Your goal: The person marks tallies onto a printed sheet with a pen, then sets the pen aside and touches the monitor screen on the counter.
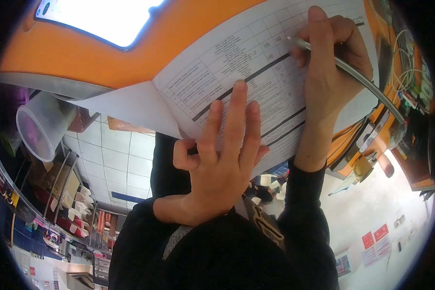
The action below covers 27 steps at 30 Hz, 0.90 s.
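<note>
A printed form (179, 104) with tables and dark divider bars lies on an orange tabletop, its lower left corner folded over the edge. My left hand (227, 145) rests palm down on the sheet, several fingers stretched out and the little finger curled. In my right hand (331, 63) is a silver-grey pen (367, 83), gripped between thumb and fingers. Its tip touches or hovers just over the table cells near the top; which one I cannot tell. Small tally-like pen marks stand in cells left of and below the tip.
A phone (104, 19) with a bright screen lies on the orange tabletop (77, 55) at upper left. White cables (403, 63) and clutter sit along the right side. A translucent plastic tub (43, 125) stands at left, beyond the table edge, above a tiled floor (116, 154).
</note>
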Motion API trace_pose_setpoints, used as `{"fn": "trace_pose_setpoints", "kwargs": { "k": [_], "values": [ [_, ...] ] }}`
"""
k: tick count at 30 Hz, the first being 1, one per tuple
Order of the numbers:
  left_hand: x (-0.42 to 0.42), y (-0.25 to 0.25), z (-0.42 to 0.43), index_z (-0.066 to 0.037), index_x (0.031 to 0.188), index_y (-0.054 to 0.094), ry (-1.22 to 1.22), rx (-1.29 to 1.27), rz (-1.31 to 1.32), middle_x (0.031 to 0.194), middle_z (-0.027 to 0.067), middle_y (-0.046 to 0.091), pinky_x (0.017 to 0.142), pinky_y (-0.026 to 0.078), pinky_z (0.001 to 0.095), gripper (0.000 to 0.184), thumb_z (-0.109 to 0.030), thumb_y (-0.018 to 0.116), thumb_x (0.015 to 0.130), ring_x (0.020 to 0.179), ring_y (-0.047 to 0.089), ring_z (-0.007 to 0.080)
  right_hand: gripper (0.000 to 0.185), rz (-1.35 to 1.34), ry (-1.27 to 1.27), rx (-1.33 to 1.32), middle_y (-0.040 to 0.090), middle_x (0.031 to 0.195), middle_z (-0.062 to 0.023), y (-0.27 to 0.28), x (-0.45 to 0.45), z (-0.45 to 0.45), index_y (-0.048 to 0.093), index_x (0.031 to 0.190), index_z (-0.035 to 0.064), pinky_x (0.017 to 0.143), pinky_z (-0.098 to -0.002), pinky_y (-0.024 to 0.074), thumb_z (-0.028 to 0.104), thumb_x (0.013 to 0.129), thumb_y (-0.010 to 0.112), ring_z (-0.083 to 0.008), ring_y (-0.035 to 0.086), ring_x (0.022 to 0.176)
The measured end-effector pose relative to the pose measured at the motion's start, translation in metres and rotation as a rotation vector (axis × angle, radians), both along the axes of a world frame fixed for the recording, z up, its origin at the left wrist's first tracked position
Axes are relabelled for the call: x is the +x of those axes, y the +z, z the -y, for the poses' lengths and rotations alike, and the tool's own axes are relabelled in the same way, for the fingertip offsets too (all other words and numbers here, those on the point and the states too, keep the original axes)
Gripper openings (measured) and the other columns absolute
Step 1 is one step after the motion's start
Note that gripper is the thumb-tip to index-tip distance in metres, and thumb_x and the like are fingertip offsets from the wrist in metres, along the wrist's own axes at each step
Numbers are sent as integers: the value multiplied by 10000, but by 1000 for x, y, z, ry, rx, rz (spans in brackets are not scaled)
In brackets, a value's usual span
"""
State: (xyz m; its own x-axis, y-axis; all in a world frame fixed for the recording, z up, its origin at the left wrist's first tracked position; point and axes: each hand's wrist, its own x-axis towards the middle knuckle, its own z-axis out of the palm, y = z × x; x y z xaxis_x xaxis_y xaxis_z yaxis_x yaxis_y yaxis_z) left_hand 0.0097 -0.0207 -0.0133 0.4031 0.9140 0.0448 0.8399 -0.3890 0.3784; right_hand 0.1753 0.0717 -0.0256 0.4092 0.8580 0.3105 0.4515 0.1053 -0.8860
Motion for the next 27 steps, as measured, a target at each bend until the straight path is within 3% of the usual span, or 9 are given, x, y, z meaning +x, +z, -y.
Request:
{"fn": "trace_pose_setpoints", "kwargs": {
  "k": [6,9,11,27],
  "values": [
    [-1,4,-1,-142,1122,605,-26,-36,-18,1373,32,458,890,160,477,363,-362,584,833,1169,362,221,201,-34,-3,-12,627,607,-56,1,-4,-1,598,672,61,436,-162,385,161,814,699,-73,554,452],
    [-2,3,-2,-142,1115,607,-27,-41,-25,1365,33,467,887,160,474,362,-362,592,828,1169,356,222,307,-70,-149,-54,452,489,10,12,-19,-8,439,597,81,383,-194,253,49,857,598,-34,338,383],
    [-5,2,-3,-105,1246,488,-120,14,-131,1393,83,416,896,161,448,554,-521,410,889,1114,359,244,308,-86,-151,-82,450,490,11,14,-20,-8,436,597,81,382,-196,250,46,859,595,-34,334,384],
    [-5,3,-5,-94,1201,527,-141,12,-125,1385,81,429,902,151,452,535,-515,440,882,1114,355,247,303,-146,-138,-88,455,480,7,16,-20,-8,447,598,76,376,-193,265,56,862,595,-36,350,380]
  ]
}}
